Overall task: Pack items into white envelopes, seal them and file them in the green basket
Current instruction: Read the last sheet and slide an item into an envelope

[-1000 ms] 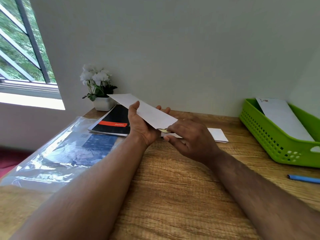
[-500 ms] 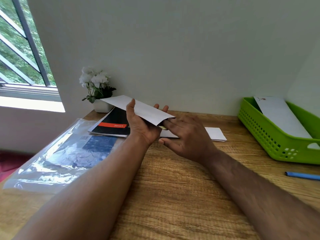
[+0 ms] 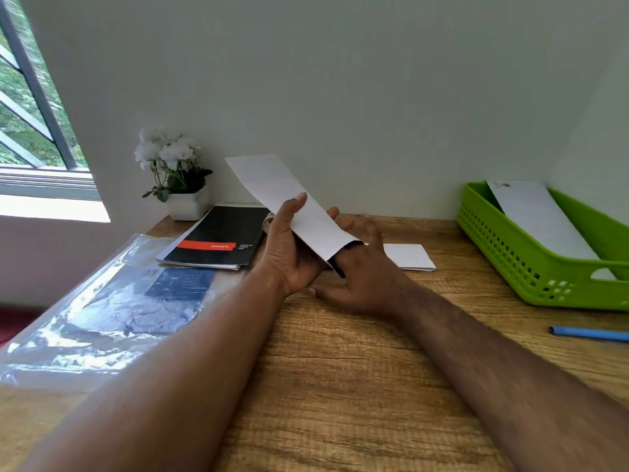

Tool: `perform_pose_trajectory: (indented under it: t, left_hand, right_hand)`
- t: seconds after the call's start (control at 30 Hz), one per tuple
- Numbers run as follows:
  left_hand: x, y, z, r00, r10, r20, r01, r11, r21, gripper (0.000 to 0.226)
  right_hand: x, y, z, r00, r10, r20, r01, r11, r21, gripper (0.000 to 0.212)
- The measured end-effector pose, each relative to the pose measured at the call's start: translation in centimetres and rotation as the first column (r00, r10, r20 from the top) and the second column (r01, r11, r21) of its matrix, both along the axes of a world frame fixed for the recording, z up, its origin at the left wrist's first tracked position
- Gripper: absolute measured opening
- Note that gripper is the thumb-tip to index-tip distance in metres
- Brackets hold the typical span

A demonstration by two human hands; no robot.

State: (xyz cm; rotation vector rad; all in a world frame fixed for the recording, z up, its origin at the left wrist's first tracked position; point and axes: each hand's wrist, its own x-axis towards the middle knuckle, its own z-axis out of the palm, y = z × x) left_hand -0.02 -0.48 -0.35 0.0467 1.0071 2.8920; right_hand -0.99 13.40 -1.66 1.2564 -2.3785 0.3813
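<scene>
The left hand (image 3: 292, 247) grips a long white envelope (image 3: 289, 206) above the wooden desk (image 3: 340, 386), thumb on its upper face and fingers curled beneath, so the envelope tilts upward and away toward the wall. Its open lower end sits over the right hand (image 3: 360, 281), whose fingers reach into the mouth; whether they pinch anything inside is hidden by the paper. Just behind the right hand a folded white paper (image 3: 408, 255) lies flat on the desk. Well off to the right stands the green basket (image 3: 531, 260), with another white envelope (image 3: 537, 219) leaning inside it. A blue pen (image 3: 589, 333) lies near the basket. Left of the hands lie a black notebook (image 3: 218, 240), a clear plastic sleeve (image 3: 102, 311) and a potted white flower (image 3: 177, 175).
</scene>
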Motion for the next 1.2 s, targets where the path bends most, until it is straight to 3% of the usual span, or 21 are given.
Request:
perform_pose_trajectory:
  t: [0.07,0.17,0.3,0.47,0.67,0.77,0.9,1.03,1.1,1.2]
  left_hand:
    - [-0.1,-0.4,0.2,1.0,-0.005,-0.002,0.005,1.0,0.008,0.067]
    - [-0.6,-2.1,0.2,0.989,0.146,-0.028,-0.143,0.987,0.073,0.079]
    - [-0.9,-4.4,0.0,0.968,0.246,-0.045,-0.238,0.962,0.136,0.067]
    - [-0.9,-4.8,0.0,0.954,0.299,-0.038,-0.289,0.942,0.17,0.06]
    - [-0.5,-3.0,-0.2,0.99,0.113,-0.079,-0.11,0.993,0.047,0.07]
    - [-0.3,-2.0,-0.1,0.991,0.12,-0.053,-0.12,0.993,-0.002,0.066]
    - [-0.8,-3.3,0.0,0.97,0.24,-0.04,-0.235,0.968,0.092,0.091]
    - [-1.1,-4.7,-0.2,0.94,0.341,0.006,-0.336,0.926,0.174,0.075]
    - [-1.1,-4.7,-0.2,0.936,0.351,0.026,-0.349,0.917,0.191,0.065]
    - [-1.2,-4.6,-0.4,0.935,0.353,0.03,-0.352,0.918,0.185,0.063]
  right_hand:
    - [-0.1,0.1,0.0,1.0,0.003,-0.011,-0.003,1.0,-0.018,0.078]
    - [-0.1,0.6,0.2,1.0,0.007,-0.022,-0.008,1.0,-0.008,0.091]
    - [0.1,0.8,0.3,0.998,0.054,-0.016,-0.051,0.992,0.118,0.077]
    - [-0.2,0.7,0.1,0.995,0.078,-0.057,-0.067,0.983,0.173,0.085]
    - [-0.2,0.9,0.2,0.997,0.079,-0.015,-0.078,0.995,0.06,0.076]
    - [-0.5,0.9,-0.1,0.998,0.058,-0.029,-0.056,0.996,0.07,0.082]
    - [-1.0,1.3,0.0,0.995,0.094,0.026,-0.089,0.985,-0.15,0.082]
    - [-2.8,3.1,0.2,0.963,-0.007,0.27,0.126,0.896,-0.426,0.053]
    - [-3.9,4.7,0.3,0.906,-0.187,0.379,0.309,0.906,-0.291,0.05]
    - [-4.8,6.1,0.3,0.813,-0.472,0.342,0.446,0.881,0.156,0.062]
